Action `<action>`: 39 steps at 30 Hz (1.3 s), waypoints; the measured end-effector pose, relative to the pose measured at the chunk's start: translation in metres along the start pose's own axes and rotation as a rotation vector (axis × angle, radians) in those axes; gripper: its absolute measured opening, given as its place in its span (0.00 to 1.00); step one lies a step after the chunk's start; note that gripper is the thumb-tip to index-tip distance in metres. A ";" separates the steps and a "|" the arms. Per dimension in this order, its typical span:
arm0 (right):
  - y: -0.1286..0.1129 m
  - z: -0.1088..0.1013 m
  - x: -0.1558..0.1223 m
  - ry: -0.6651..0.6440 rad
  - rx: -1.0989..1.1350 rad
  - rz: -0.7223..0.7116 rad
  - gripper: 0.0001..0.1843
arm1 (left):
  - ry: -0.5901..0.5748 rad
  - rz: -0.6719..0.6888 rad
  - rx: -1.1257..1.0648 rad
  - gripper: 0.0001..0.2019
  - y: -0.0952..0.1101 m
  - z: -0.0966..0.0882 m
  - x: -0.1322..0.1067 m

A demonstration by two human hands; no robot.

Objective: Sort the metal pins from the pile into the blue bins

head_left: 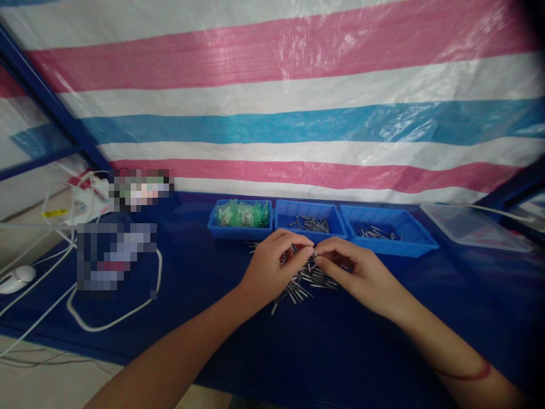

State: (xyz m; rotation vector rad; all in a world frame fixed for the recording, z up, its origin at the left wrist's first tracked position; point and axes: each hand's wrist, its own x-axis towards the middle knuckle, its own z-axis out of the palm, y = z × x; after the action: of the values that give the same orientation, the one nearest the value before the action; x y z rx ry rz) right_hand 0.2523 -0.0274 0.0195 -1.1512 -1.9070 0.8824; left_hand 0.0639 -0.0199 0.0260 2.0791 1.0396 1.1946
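Observation:
A loose pile of thin, shiny metal pieces (300,288), shaped like long screws or rivets, lies on the blue tabletop (332,346). Above the pile, my left hand (272,264) is closed, thumb and index fingertip pinched together. My right hand (361,270) is closed in a similar pinch, and its fingertips meet those of the left. Something small and metallic seems to be between them, too small and covered to name. Behind the hands, the middle blue bin (287,210) and the right blue bin (404,233) hold similar metal pieces.
The left blue bin (238,233) contains green plastic packets (244,215). A clear plastic lid (472,227) lies at the right. White cables (85,326), a white mouse (17,278) and blurred-out items occupy the left side. A striped sheet (272,130) hangs behind the table.

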 end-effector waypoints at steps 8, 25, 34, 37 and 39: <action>-0.003 -0.007 0.000 0.132 -0.054 -0.050 0.08 | -0.003 -0.003 0.010 0.05 -0.001 -0.001 0.002; 0.008 -0.033 0.006 0.357 -0.455 -0.181 0.09 | -0.189 -0.096 0.113 0.14 -0.006 0.001 0.000; 0.066 -0.079 0.016 0.687 -0.866 0.119 0.18 | -0.409 0.140 0.451 0.13 -0.005 0.009 -0.013; 0.062 -0.073 0.016 0.674 -0.814 0.080 0.19 | -0.443 0.187 0.563 0.12 -0.003 0.015 -0.018; 0.055 -0.064 0.016 0.634 -0.780 0.021 0.18 | -0.436 0.193 0.605 0.11 -0.002 0.018 -0.020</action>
State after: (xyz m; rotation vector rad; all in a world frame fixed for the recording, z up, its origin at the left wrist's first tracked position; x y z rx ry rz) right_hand 0.3239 0.0187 0.0094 -1.6393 -1.6968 -0.2782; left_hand 0.0727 -0.0359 0.0065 2.7886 1.0883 0.4760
